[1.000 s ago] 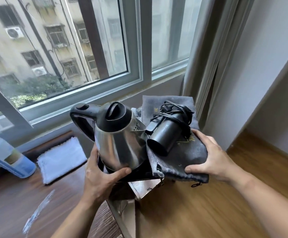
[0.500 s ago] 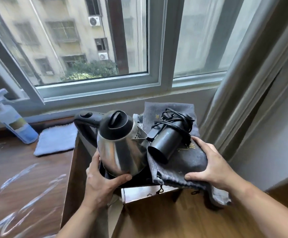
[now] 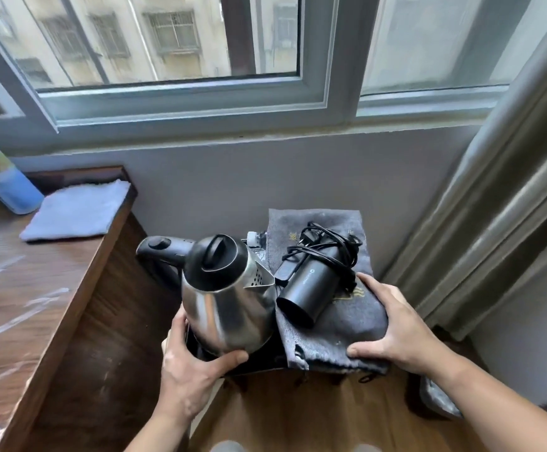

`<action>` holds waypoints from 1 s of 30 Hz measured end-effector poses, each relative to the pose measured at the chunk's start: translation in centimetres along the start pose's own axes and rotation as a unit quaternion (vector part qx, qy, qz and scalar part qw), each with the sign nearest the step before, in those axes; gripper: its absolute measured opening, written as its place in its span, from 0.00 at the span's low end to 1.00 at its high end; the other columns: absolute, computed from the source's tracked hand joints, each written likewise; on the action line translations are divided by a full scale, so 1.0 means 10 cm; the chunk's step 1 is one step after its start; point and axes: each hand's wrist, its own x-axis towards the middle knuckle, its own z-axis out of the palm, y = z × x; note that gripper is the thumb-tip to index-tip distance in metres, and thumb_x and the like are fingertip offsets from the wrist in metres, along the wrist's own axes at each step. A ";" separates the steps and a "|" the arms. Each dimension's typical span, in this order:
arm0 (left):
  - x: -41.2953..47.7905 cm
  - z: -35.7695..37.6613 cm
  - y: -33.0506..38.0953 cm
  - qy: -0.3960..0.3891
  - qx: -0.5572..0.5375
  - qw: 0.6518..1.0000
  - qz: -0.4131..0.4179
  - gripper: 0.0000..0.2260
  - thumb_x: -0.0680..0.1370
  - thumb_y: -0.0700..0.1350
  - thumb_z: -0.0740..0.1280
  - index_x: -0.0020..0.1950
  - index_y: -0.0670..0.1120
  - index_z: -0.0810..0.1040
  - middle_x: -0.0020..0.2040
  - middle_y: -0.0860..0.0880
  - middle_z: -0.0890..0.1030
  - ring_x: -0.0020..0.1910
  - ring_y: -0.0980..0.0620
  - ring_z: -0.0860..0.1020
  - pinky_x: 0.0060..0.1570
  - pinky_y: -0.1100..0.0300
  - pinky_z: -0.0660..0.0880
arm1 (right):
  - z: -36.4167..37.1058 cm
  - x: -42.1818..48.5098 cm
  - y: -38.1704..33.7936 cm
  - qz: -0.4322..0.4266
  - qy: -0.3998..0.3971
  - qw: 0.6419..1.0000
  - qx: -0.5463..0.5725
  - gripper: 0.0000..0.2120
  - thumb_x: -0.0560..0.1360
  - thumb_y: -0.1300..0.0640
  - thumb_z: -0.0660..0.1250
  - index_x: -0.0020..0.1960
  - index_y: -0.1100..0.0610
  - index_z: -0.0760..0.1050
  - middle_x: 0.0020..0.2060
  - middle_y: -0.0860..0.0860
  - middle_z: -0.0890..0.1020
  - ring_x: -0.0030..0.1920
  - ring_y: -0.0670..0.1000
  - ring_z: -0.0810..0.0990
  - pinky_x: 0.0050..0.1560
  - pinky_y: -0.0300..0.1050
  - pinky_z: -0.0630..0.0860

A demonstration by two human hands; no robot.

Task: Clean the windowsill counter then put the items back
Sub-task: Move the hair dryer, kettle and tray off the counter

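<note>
I hold a dark tray [image 3: 259, 362] with both hands, low beside the right end of the wooden counter [image 3: 21, 288]. On the tray stand a steel kettle [image 3: 229, 308] with a black lid and a black hair dryer [image 3: 311, 288] wrapped in its cord. The dryer lies on a grey cloth pouch [image 3: 347, 327]. My left hand [image 3: 190, 376] grips the tray's left front edge under the kettle. My right hand [image 3: 399, 327] clasps the right edge through the pouch. Streaks of wet foam lie across the countertop.
A folded blue cloth [image 3: 76, 210] and a blue spray bottle [image 3: 1, 177] sit at the counter's back right corner. A grey wall [image 3: 265, 177] under the window is just behind the tray. A curtain [image 3: 493, 207] hangs at the right. Wooden floor [image 3: 298, 415] lies below.
The tray with kettle and dryer has moved right, off the counter's end, and lower toward the wall under the window. Both hands keep the same grip.
</note>
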 end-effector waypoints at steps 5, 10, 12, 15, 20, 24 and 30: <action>0.13 0.44 -0.79 0.003 -0.002 1.000 -0.013 0.58 0.43 0.69 0.84 0.71 0.57 0.72 0.64 0.45 0.79 0.68 0.46 0.76 0.70 0.42 0.73 | 0.55 0.26 0.83 -0.002 -0.009 1.000 0.000 0.64 0.46 0.25 0.80 0.76 0.31 0.55 0.67 0.42 0.67 0.69 0.40 0.68 0.72 0.39 0.64; 0.28 0.88 -1.70 -0.002 0.003 1.000 -0.031 0.62 0.42 0.71 0.83 0.74 0.56 0.70 0.67 0.45 0.77 0.70 0.46 0.74 0.72 0.44 0.72 | 1.14 0.49 1.67 -0.003 -0.015 1.000 -0.006 0.62 0.47 0.26 0.81 0.75 0.29 0.54 0.66 0.42 0.67 0.69 0.41 0.68 0.72 0.38 0.63; 0.34 1.07 -2.00 -0.007 -0.011 0.999 -0.030 0.65 0.41 0.71 0.83 0.76 0.53 0.68 0.68 0.45 0.75 0.71 0.47 0.73 0.69 0.52 0.72 | 1.35 0.58 1.97 -0.001 -0.013 1.000 -0.008 0.62 0.47 0.26 0.81 0.75 0.28 0.53 0.66 0.43 0.67 0.69 0.42 0.68 0.71 0.36 0.62; 0.43 1.28 -2.37 0.002 -0.033 0.999 -0.034 0.67 0.40 0.69 0.84 0.77 0.53 0.68 0.69 0.46 0.74 0.71 0.49 0.73 0.70 0.50 0.73 | 1.62 0.67 2.34 -0.003 -0.007 1.000 -0.012 0.62 0.46 0.26 0.81 0.73 0.28 0.53 0.67 0.43 0.67 0.69 0.42 0.68 0.69 0.32 0.61; 0.53 1.56 -2.72 -0.001 -0.022 1.000 -0.013 0.67 0.44 0.60 0.88 0.80 0.49 0.66 0.72 0.46 0.75 0.74 0.47 0.70 0.72 0.54 0.68 | 1.85 0.78 2.77 -0.001 0.003 1.000 -0.007 0.63 0.46 0.26 0.81 0.75 0.30 0.54 0.66 0.43 0.68 0.68 0.42 0.69 0.71 0.39 0.64; 0.59 1.73 -2.92 -0.021 -0.019 1.000 -0.001 0.60 0.50 0.42 0.87 0.80 0.44 0.66 0.77 0.43 0.70 0.77 0.47 0.68 0.60 0.77 0.69 | 1.94 0.85 2.95 -0.001 -0.001 1.000 -0.015 0.63 0.47 0.26 0.81 0.75 0.30 0.53 0.66 0.42 0.68 0.68 0.41 0.69 0.70 0.37 0.64; 0.76 1.74 -3.12 -0.004 0.005 1.000 -0.001 0.67 0.45 0.70 0.84 0.80 0.57 0.63 0.78 0.52 0.70 0.78 0.50 0.67 0.77 0.45 0.67 | 2.00 1.00 3.07 0.003 -0.008 1.000 -0.017 0.64 0.47 0.27 0.81 0.77 0.33 0.53 0.67 0.43 0.68 0.67 0.41 0.69 0.68 0.34 0.62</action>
